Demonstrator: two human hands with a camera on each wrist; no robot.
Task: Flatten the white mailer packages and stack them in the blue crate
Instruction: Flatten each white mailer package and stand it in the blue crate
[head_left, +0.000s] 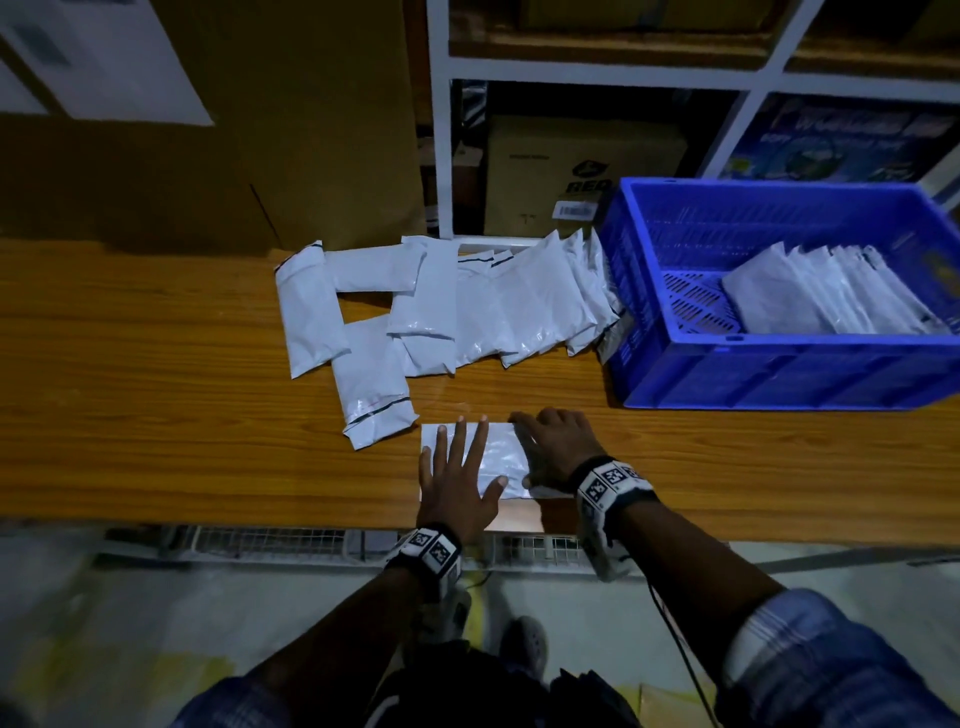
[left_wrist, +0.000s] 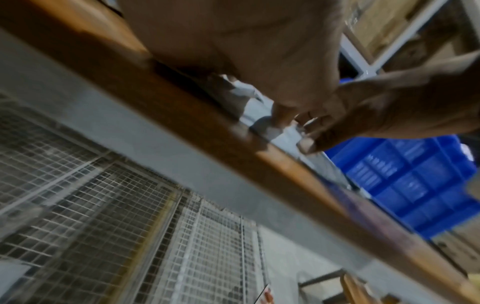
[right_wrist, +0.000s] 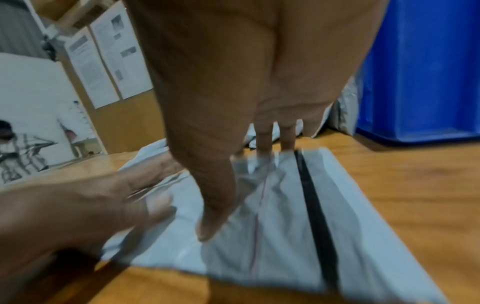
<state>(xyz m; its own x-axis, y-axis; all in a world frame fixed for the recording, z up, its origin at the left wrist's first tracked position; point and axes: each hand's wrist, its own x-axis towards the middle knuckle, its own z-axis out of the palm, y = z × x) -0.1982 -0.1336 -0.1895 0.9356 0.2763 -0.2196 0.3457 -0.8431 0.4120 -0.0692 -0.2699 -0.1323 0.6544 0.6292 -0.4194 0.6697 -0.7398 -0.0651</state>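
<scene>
Near the front edge of the wooden table (head_left: 156, 441), just right of its middle: 1 white mailer (head_left: 498, 457), lying flat, with a dark strip along its right end in the right wrist view.
Left hand (head_left: 460, 480): palm down on the left half of this mailer, fingers straight and spread, pressing.
Right hand (head_left: 558, 447): on the right half of the same mailer, fingers extended to its far edge, thumb laid on the plastic; nothing is clasped. The 2 hands lie side by side, nearly touching.
Behind them, toward the back edge at the middle: a pile of white mailers (head_left: 441, 306), overlapping, puffy, the rightmost leaning on the crate wall.
At the right end of the table: 1 blue crate (head_left: 779, 369), holding a row of mailers in the crate (head_left: 831, 296) against its right side.
Beyond the back edge: white shelving (head_left: 441, 130) with a cardboard box (head_left: 571, 171).
</scene>
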